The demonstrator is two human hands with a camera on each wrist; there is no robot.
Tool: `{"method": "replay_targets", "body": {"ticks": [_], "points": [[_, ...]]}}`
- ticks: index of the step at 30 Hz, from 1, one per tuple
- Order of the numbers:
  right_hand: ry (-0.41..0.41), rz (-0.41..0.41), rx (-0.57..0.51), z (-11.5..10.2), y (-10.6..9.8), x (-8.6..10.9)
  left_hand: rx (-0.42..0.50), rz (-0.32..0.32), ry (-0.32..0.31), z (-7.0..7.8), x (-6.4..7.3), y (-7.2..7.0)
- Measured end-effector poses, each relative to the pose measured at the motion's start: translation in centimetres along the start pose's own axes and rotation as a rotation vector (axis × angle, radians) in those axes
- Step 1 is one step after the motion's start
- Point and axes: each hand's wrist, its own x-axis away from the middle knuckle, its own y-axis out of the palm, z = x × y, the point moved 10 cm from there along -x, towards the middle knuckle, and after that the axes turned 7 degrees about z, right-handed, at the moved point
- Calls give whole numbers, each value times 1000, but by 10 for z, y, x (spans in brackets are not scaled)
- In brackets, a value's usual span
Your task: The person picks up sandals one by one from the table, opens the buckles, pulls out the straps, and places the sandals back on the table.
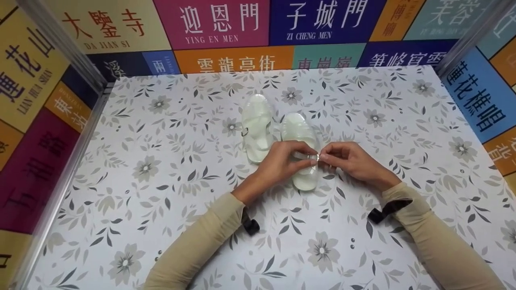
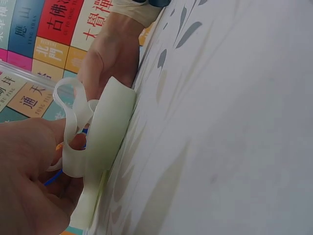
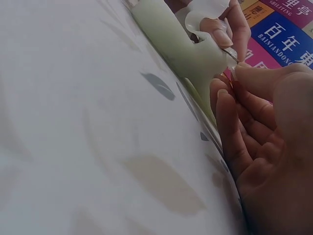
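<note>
A pair of pale whitish-green sandals lies on the table in the head view. The right sandal [image 1: 305, 183] is between my hands, and its mate, the left sandal [image 1: 257, 117], lies beside it with a small buckle on its outer side. My left hand [image 1: 280, 161] reaches over the right sandal and pinches its strap near the outer edge. Thumb and fingertips of my right hand [image 1: 356, 163] pinch the strap's end by a small metal buckle pin [image 3: 231, 55]. The left wrist view shows a looped strap [image 2: 73, 112] rising above the sole; fingers partly hide the buckle.
The table [image 1: 169, 225] is covered in a white floral print. Panels [image 1: 217, 24] with coloured blocks and lettering stand along the back and both sides, joined by metal corner posts. A black band [image 1: 393, 209] sits round the right sleeve, another round the left.
</note>
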Motion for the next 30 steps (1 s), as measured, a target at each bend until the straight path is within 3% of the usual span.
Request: {"method": "replay_targets", "body": {"ticks": [17, 23, 30], "points": [[38, 17, -72, 1, 2, 3, 0, -4, 9, 0, -1, 5], [44, -11, 5, -1, 4, 1, -5, -31, -13, 0, 1, 6], [15, -53, 29, -3, 7, 1, -52, -30, 28, 3, 0, 5]]}}
